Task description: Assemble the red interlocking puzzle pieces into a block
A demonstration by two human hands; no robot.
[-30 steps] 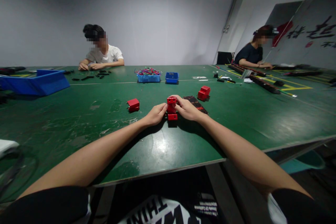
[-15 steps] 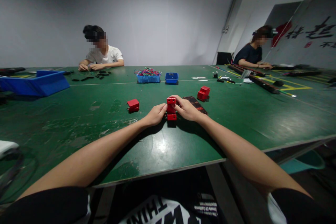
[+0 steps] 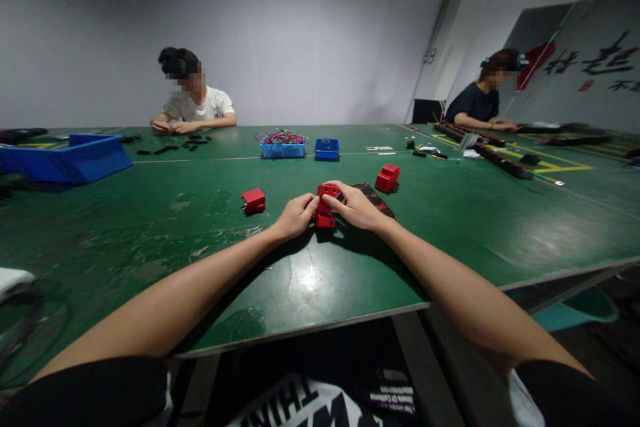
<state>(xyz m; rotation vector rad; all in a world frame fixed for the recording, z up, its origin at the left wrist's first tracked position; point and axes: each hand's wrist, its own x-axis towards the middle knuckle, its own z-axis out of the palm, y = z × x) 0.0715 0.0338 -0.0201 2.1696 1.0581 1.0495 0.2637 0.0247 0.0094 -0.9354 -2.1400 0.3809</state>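
Both hands are together at table centre. The left hand [image 3: 296,215] and right hand [image 3: 356,205] are each pinched on the red block assy [image 3: 325,207] from opposite sides, fingertips on its side faces and thumbs on top. The assy sits low over the green table [image 3: 450,233], tilted a bit; can't tell if its base touches. It looks like small boxy moulded pcs stacked, w/ hard glossy plastic, square edges and a couple of holes in the upper face. Prob. light and stiff, but smooth enough to slip, and the stack could come apart at its joints, so the flat side walls near the seam seem the best hold, not the top corner. A loose red block [image 3: 254,201] lies at 9 o'clock from the hands, near but apart. Another red pair [image 3: 388,177] is at 2 o'clock. A dark flat strip [image 3: 374,196] lies just behind the right hand at 1 o'clock. The tabletop is scuffed and shiny w/ glare. Blue bins [image 3: 327,147] stand at 12, well apart.
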